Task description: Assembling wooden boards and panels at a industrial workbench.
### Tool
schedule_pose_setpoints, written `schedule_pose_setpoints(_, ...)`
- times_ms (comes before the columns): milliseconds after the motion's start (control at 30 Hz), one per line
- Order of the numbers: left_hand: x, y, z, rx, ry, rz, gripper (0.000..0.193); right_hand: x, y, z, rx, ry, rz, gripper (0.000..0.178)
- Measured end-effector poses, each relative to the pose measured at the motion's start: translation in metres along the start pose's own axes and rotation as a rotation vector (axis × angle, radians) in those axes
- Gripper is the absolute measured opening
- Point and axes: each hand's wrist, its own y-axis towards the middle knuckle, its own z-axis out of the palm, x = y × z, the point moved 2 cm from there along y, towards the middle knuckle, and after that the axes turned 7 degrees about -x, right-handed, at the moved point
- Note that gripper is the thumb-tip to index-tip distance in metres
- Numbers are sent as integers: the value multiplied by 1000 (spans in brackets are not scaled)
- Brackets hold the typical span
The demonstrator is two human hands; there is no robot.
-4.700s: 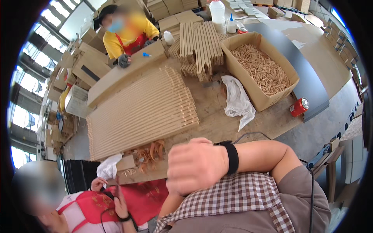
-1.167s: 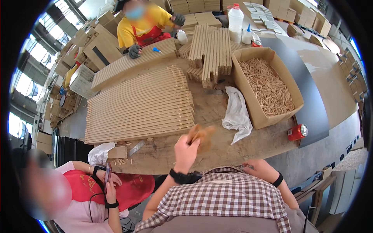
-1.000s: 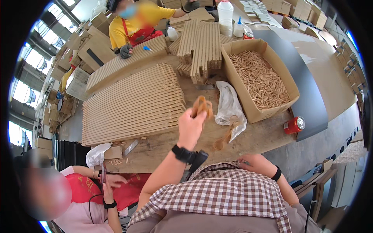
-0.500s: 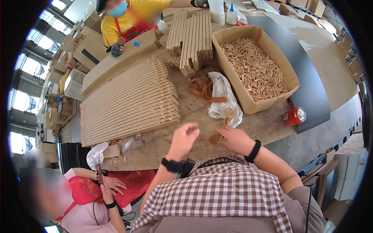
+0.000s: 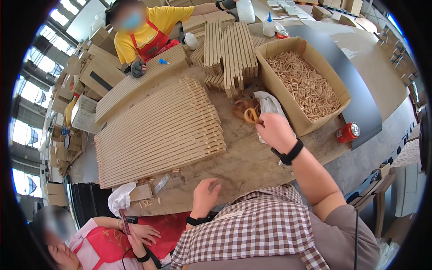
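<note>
My right hand (image 5: 276, 132) is closed on a looped amber-brown band (image 5: 251, 115), which looks stretchy like a large rubber band. It is held over a loose heap of similar brown bands (image 5: 241, 107) beside a crumpled white plastic bag (image 5: 269, 103), partly hidden by the hand. My left hand (image 5: 206, 196) is held over the table's near edge, fingers loosely bent and thumb apart, with nothing visible in it. Ahead and left of it lies a broad layer of slotted wooden strips (image 5: 157, 130), with small dowels standing out along its right end.
Wooden dowels (image 5: 303, 85) fill a cardboard box (image 5: 306, 128) at right. Near it stands a red can (image 5: 348, 132). More strips are stacked (image 5: 231, 54) at the far middle. Across the table is a co-worker's gloved hand (image 5: 138, 69); another person's hand (image 5: 145, 233) is at lower left.
My right hand has moved forward from the near edge to the heap of bands, holding a brown band. My left hand has drawn back toward me. The view has shifted slightly.
</note>
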Motion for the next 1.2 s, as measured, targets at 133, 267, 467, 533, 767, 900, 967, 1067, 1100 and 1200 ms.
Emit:
schedule_pose_setpoints(133, 20, 0, -14, -6, 92, 99, 29, 0, 17, 35, -27, -187, 96, 23)
schedule_pose_setpoints(267, 49, -11, -16, 12, -62, -54, 29, -10, 58, 98, 96, 1042, 792, 49)
schedule_pose_setpoints(467, 77, -10, -27, 32, -68, -56, 32, -17, 120, 143, -27, 1660, 1183, 85)
schedule_pose_setpoints(533, 87, -16, -26, 19, -123, -112, 32, -13, 121, 147, 40, 1662, 1083, 76)
schedule_pose_setpoints(767, 67, -13, -32, 8, -185, -281, 28, -10, 101, 135, 161, 1585, 1124, 40)
schedule_pose_setpoints(900, 45, -2, -34, -57, -95, -99, 27, -18, 90, 132, 315, 1575, 1057, 40)
schedule_pose_setpoints(967, 31, 8, -33, -75, -58, -37, 26, -33, 96, 128, 351, 1621, 1032, 45)
schedule_pose_setpoints(1067, 16, 19, -38, -190, -14, 118, 23, -25, 107, 121, 295, 1719, 1011, 43)
schedule_pose_setpoints(1100, 9, 25, -39, -297, 44, 225, 22, -39, 111, 127, 283, 1717, 963, 37)
schedule_pose_setpoints(1200, 0, 34, -45, -458, 143, 345, 23, -49, 105, 140, 372, 1844, 877, 31)
